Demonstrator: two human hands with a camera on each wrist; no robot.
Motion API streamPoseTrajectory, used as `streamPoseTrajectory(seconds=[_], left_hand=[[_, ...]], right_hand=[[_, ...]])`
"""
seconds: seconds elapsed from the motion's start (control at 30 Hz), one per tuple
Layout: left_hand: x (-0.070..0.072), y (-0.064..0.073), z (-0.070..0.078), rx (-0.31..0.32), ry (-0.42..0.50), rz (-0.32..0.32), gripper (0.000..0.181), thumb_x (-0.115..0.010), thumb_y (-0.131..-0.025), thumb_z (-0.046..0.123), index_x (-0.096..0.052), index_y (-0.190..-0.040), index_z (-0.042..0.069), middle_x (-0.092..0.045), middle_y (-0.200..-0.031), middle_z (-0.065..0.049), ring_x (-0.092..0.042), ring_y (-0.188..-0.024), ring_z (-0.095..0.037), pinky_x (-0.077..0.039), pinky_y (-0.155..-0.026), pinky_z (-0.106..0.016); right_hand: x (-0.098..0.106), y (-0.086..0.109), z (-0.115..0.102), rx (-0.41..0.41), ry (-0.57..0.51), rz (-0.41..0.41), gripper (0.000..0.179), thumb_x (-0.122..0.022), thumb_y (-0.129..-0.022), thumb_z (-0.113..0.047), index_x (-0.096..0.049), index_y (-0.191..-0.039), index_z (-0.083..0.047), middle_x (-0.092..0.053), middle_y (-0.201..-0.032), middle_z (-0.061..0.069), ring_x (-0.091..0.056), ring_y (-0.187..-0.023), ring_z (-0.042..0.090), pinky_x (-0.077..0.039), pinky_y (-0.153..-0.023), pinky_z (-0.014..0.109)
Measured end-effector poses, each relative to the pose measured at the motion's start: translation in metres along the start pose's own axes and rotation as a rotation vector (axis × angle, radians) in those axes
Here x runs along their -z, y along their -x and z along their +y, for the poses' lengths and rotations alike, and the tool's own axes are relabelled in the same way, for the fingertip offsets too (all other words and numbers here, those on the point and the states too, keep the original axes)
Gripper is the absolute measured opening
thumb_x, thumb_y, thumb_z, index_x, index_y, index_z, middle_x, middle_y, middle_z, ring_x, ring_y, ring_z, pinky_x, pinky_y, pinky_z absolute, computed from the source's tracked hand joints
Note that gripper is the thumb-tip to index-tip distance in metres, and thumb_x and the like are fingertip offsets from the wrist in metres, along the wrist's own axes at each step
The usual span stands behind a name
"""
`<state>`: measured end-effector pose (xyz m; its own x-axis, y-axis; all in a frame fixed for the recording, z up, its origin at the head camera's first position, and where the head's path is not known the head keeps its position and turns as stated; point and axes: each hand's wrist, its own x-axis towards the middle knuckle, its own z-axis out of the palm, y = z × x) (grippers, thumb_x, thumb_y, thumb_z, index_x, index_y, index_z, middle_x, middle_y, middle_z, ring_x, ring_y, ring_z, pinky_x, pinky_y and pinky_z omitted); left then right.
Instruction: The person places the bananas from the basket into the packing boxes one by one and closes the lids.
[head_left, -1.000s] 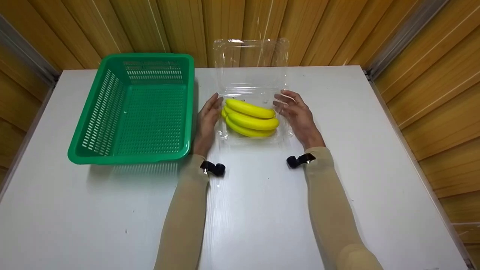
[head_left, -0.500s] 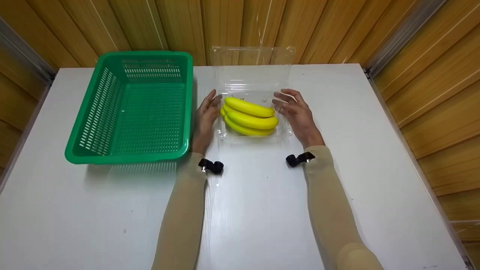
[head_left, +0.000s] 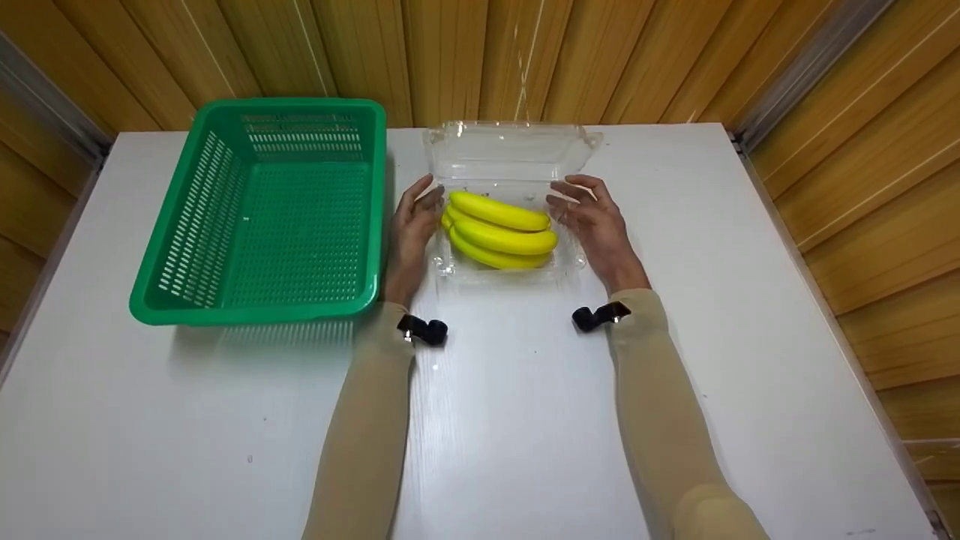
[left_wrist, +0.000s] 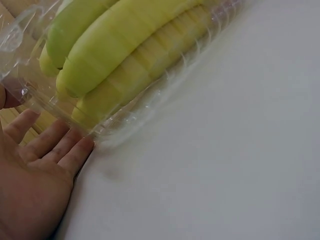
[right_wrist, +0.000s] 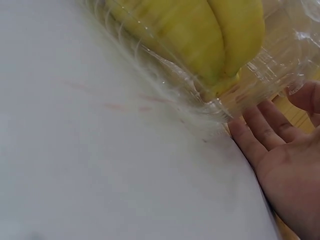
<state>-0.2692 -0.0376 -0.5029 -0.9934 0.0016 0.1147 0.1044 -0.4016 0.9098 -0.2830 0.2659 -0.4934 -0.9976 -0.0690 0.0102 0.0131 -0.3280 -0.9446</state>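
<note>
A bunch of yellow bananas (head_left: 502, 232) lies in the base of a clear plastic clamshell box (head_left: 499, 274). The hinged lid (head_left: 510, 154) stands raised at the back of the box. My left hand (head_left: 411, 232) is at the box's left side. In the left wrist view its straight fingers (left_wrist: 55, 142) reach the lower wall, with the thumb tip near the upper rim. On the opposite side is my right hand (head_left: 596, 229). Its extended fingers (right_wrist: 257, 127) meet the clear wall in the right wrist view, and the thumb (right_wrist: 304, 95) is up at the rim.
A green plastic basket (head_left: 367, 292) with slotted walls stands to the left, close beside my left hand. The white table (head_left: 495, 420) ends at a wood-panelled wall (head_left: 450, 60) behind the box. More panelling (head_left: 885, 225) rises on the right.
The box's lid has tilted; its top edge sits lower in the head view and closer to the bananas. Both hands keep their places at the box's sides.
</note>
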Motion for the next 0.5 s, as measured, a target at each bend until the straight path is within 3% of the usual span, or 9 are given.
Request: streamPoseTrajectory(seconds=[0.2,0.33,0.5], left_hand=[[0.0,0.001,0.001,-0.028,-0.015,0.02,0.052,-0.05,-0.105,0.001,-0.045,-0.157,0.0,-0.056,-0.148,-0.022,-0.054,-0.137,-0.032,-0.048,-0.111,-0.04],[0.001,0.005,0.002,-0.05,-0.098,0.009,0.052,-0.054,-0.106,0.005,-0.048,-0.158,0.008,-0.059,-0.147,-0.014,-0.057,-0.135,-0.024,-0.049,-0.11,-0.039],[0.005,0.011,0.003,-0.042,-0.137,0.003,0.047,-0.049,-0.109,0.011,-0.054,-0.156,0.015,-0.056,-0.152,-0.011,-0.055,-0.138,-0.023,-0.046,-0.114,-0.042]], right_hand=[[-0.001,-0.001,-0.001,-0.002,0.005,0.027,0.037,-0.056,-0.107,0.0,-0.058,-0.142,-0.01,-0.059,-0.145,0.018,-0.058,-0.134,0.036,-0.047,-0.112,0.045],[0.0,0.0,0.0,-0.009,0.011,0.039,0.035,-0.058,-0.106,-0.005,-0.059,-0.141,-0.013,-0.062,-0.144,0.017,-0.058,-0.133,0.034,-0.047,-0.111,0.043],[-0.001,0.0,0.002,-0.014,-0.005,0.04,0.03,-0.056,-0.108,-0.01,-0.064,-0.137,-0.012,-0.063,-0.142,0.017,-0.058,-0.135,0.032,-0.046,-0.113,0.041]])
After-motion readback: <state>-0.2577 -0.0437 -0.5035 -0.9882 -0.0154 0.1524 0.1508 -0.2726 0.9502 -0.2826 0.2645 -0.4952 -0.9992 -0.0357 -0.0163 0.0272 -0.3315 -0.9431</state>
